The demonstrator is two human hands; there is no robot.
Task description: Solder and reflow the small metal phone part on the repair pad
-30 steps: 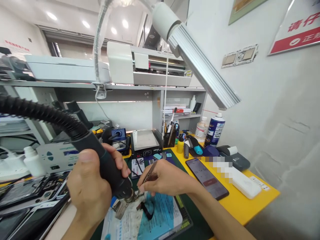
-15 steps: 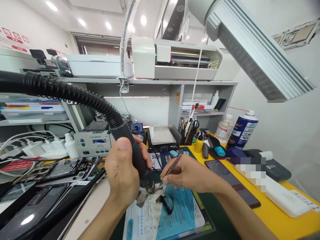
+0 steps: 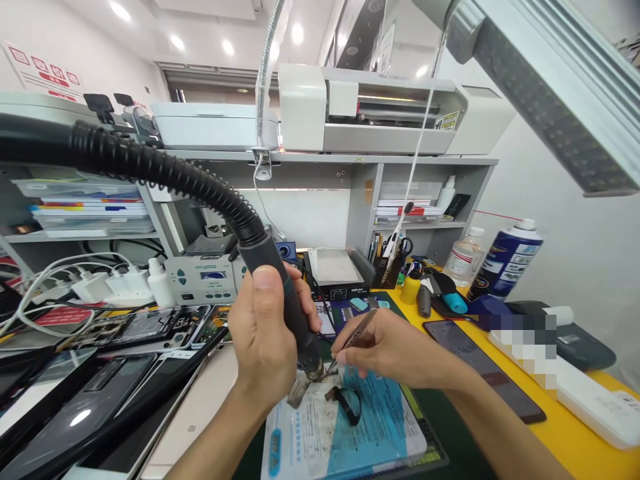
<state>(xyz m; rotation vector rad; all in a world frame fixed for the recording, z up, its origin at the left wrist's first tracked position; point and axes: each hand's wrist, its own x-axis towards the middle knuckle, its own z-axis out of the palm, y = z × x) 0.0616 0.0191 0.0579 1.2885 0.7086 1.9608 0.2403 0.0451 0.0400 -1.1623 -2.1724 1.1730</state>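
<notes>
My left hand [image 3: 270, 333] is wrapped round the handle of a black hot air gun [image 3: 290, 287], its metal nozzle tilted down to the sheet. Pinched in my right hand [image 3: 375, 340] is a pair of metal tweezers [image 3: 357, 330], tips close beside the nozzle. A small part lies under the nozzle and tips, too hidden to make out. Next to it sits a small grey metal piece [image 3: 299, 392]. A black flex cable [image 3: 349, 407], curled into a loop, lies on the stained blue and white sheet [image 3: 380, 433] just in front.
Disassembled phones [image 3: 115, 393] lie at the left, before a grey control station [image 3: 200, 277]. A dark phone [image 3: 485, 367] and a white bar-shaped device [image 3: 575, 393] lie on the right. A lamp [image 3: 550, 100] hangs overhead at the right; the spring-wrapped hose [image 3: 165, 170] crosses from the left.
The whole view has shifted, so everything appears slightly farther right. Both hands keep their grips, with the nozzle and tweezers at about the same spot over the sheet.
</notes>
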